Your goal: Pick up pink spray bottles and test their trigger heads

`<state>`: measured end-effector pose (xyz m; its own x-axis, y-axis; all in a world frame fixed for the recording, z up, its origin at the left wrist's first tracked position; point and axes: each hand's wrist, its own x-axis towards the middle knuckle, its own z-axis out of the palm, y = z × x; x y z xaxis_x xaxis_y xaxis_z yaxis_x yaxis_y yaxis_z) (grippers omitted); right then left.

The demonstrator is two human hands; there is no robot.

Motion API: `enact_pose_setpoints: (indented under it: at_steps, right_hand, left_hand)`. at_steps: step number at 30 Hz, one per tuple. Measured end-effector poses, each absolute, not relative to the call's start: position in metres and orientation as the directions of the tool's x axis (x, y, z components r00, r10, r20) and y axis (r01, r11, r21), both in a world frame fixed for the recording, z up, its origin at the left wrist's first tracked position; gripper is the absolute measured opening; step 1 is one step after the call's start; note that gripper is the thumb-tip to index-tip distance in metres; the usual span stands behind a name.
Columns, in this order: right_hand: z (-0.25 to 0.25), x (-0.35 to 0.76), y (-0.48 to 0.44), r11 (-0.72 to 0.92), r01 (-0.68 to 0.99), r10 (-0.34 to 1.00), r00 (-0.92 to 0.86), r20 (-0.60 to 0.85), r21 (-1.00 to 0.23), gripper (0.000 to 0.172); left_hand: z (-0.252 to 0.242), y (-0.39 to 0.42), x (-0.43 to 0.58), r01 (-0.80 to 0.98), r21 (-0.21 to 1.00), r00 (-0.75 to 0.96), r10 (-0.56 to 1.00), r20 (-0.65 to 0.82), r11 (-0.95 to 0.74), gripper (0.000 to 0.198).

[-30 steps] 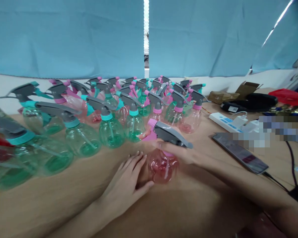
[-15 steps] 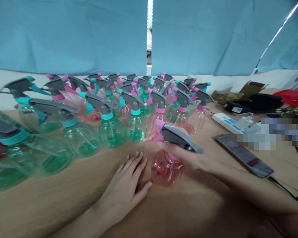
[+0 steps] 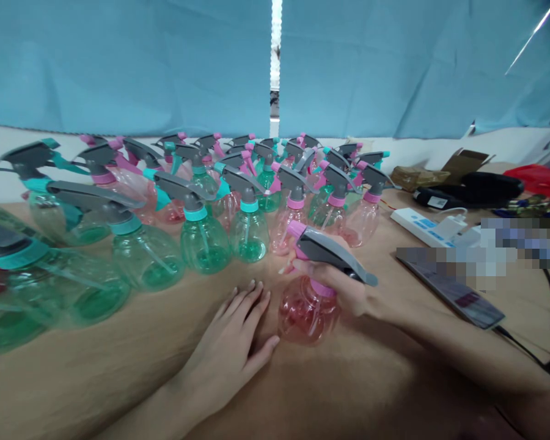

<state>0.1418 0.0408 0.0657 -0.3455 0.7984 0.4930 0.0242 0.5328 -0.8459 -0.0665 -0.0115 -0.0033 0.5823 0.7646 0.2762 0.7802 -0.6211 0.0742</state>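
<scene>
Pink plastic spray bottle (image 3: 308, 310), likely light and slick, is held at the neck by the curled right hand (image 3: 341, 287); left hand (image 3: 227, 348) lies open on the counter (image 3: 96, 379).

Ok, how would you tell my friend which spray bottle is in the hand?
Find the tan table under the blue curtain. In front of the rows of bottles is a see-through pink spray bottle with a grey trigger. Only it is gripped, by the right hand.

Soft, even light is filtered through the blue curtains (image 3: 119, 67); the left-edge spray bottles (image 3: 36, 287) are stretched and blurred.
</scene>
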Motion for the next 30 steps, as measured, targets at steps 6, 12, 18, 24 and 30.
enact_pose_setpoints:
  at_steps: [6,12,18,24,30]
  right_hand:
    - [0.079,0.146,0.036,0.522,0.098,0.801,-0.396,0.448,-0.847,0.011]
    - [0.089,0.143,0.028,0.463,0.201,0.86,-0.337,0.383,-0.864,0.008]
    - [0.084,0.143,0.028,0.393,0.203,0.882,-0.357,0.306,-0.897,0.008]
    - [0.083,0.144,0.028,0.38,0.176,0.886,-0.353,0.302,-0.908,0.005]
    - [0.079,0.147,0.031,0.413,0.146,0.846,-0.427,0.32,-0.899,0.008]
  left_hand:
    - [-0.003,-0.011,-0.066,0.781,0.063,0.587,0.764,0.267,-0.622,0.057]
    - [-0.003,-0.011,-0.066,0.78,0.056,0.589,0.762,0.268,-0.623,0.057]
    - [-0.003,-0.011,-0.066,0.776,0.057,0.594,0.758,0.269,-0.628,0.057]
    - [-0.003,-0.011,-0.066,0.783,0.071,0.583,0.77,0.26,-0.617,0.056]
    - [-0.001,-0.011,-0.065,0.788,0.088,0.575,0.779,0.249,-0.609,0.054]
